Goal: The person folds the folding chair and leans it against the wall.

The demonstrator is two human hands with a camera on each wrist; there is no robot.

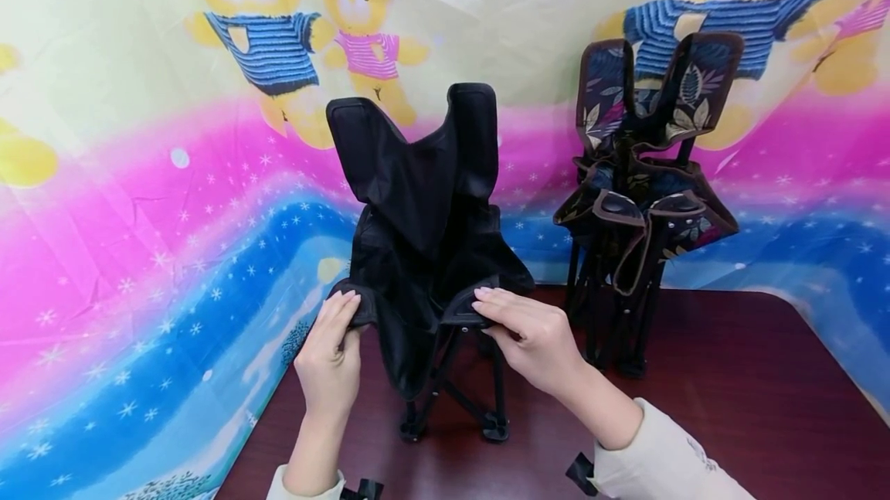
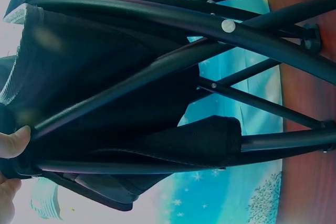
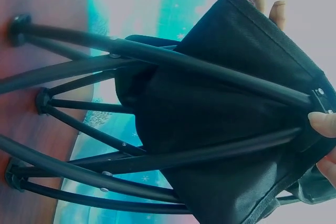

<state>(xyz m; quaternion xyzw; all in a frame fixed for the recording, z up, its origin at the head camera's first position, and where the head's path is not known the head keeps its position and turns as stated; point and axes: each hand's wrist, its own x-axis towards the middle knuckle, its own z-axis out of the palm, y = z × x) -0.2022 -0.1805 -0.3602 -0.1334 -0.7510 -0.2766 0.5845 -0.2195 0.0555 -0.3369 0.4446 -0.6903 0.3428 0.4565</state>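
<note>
A small black fabric folding chair [image 1: 413, 198] stands partly unfolded on the table, its seat sagging in the middle. My left hand [image 1: 328, 357] pinches the seat's front left corner, fingers on top and thumb below. At the front right corner, my right hand [image 1: 531, 334] pinches the fabric the same way. From the left wrist view, the crossed black tubes [image 2: 157, 74] run under the seat cloth, and the left thumb [image 2: 14, 142] presses by a tube end. In the right wrist view, the right thumb [image 3: 323, 124] lies near a riveted corner.
A second folding chair [image 1: 702, 98], with leaf-patterned fabric, stands half folded at the back right. Both chairs are on a dark red-brown table [image 1: 751, 384]. A printed bear-pattern backdrop [image 1: 125, 137] hangs behind and along the left.
</note>
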